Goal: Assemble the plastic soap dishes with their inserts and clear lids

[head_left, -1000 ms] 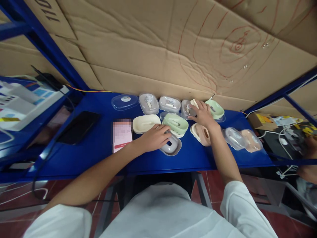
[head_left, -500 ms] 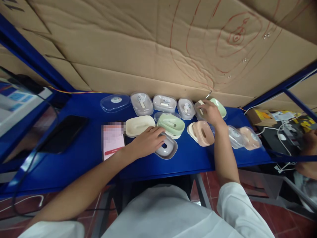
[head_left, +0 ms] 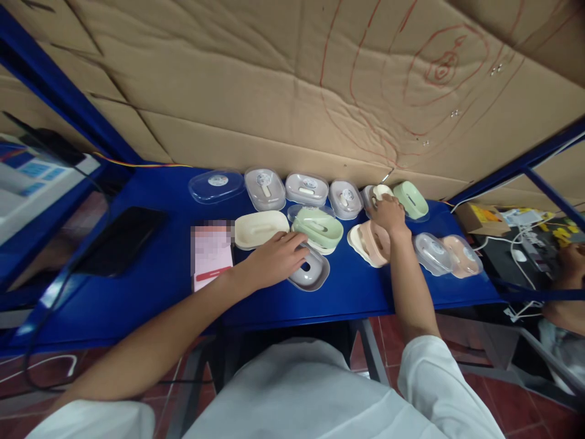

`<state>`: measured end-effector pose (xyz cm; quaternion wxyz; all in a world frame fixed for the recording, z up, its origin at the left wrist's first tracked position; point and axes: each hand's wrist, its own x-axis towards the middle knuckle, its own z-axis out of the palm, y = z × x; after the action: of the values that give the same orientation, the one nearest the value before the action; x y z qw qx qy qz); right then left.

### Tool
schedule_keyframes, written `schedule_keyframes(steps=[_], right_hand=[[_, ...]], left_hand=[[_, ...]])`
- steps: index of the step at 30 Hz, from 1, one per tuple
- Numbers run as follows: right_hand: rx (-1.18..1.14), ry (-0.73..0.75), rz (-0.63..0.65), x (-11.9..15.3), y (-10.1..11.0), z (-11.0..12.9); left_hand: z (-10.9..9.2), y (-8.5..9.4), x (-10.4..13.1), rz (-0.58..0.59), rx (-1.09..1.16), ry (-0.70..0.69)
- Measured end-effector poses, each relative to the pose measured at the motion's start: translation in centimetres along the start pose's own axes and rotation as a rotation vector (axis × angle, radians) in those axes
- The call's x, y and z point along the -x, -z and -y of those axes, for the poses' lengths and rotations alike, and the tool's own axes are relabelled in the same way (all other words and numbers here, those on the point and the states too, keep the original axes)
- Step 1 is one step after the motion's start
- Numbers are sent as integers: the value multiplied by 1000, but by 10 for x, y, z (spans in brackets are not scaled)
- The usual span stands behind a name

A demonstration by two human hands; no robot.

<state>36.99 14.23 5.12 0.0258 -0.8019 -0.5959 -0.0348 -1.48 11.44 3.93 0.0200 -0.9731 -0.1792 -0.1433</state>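
Note:
My left hand [head_left: 281,259] has its fingers over the back left rim of a grey oval soap dish [head_left: 312,271] with a hole in its middle. Its thumb side is partly hidden. My right hand [head_left: 389,213] is closed at a small cream plastic piece [head_left: 382,191], above a grey dish [head_left: 369,196] in the back row; the fingers hide part of both. Right of that hand, a green dish [head_left: 412,201] stands tilted. Between my arms lie stacked green dishes [head_left: 320,228] and a peach dish [head_left: 377,241] leaning on a cream one [head_left: 359,244].
Several lidded grey dishes [head_left: 265,190] line the back, beside a clear lid [head_left: 212,188]. A cream dish [head_left: 260,230] and a phone [head_left: 212,253] lie left of centre. Lidded grey [head_left: 432,253] and peach dishes [head_left: 461,256] stand right. Cardboard [head_left: 228,91] walls the back; another person's arm shows far right.
My right hand has shifted slightly, and the cream piece at its fingers has turned to show a rounder face. The green dish beside it is more tilted up. My left hand stays at the grey dish.

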Motion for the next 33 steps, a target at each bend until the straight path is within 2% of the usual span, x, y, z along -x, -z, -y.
schedule_keyframes(steps=[4,10,11,13,16,18,20,22,29,33], right_hand=[[-58,28,-63,1,5,0],[-145,-16,-223,-1,23,2],[-162,8,-251,1,26,5],[-216,149,-282,6,30,16],[-277,471,-191,15,29,39],[-236,584,-71,17,25,55],[-165,583,8,15,22,64],[-125,563,26,11,22,66],[-264,574,-52,-7,39,46],[-286,570,-89,-16,56,51]], left_hand=[[0,1,0,-17,28,2],[0,1,1,-15,23,6],[0,1,1,-10,21,7],[0,0,0,1,20,10],[0,1,0,8,32,18],[-1,2,-1,5,43,24],[-1,3,-1,8,48,27],[-1,5,-1,14,43,28],[-2,7,-2,23,35,23],[-1,5,-2,27,46,26]])
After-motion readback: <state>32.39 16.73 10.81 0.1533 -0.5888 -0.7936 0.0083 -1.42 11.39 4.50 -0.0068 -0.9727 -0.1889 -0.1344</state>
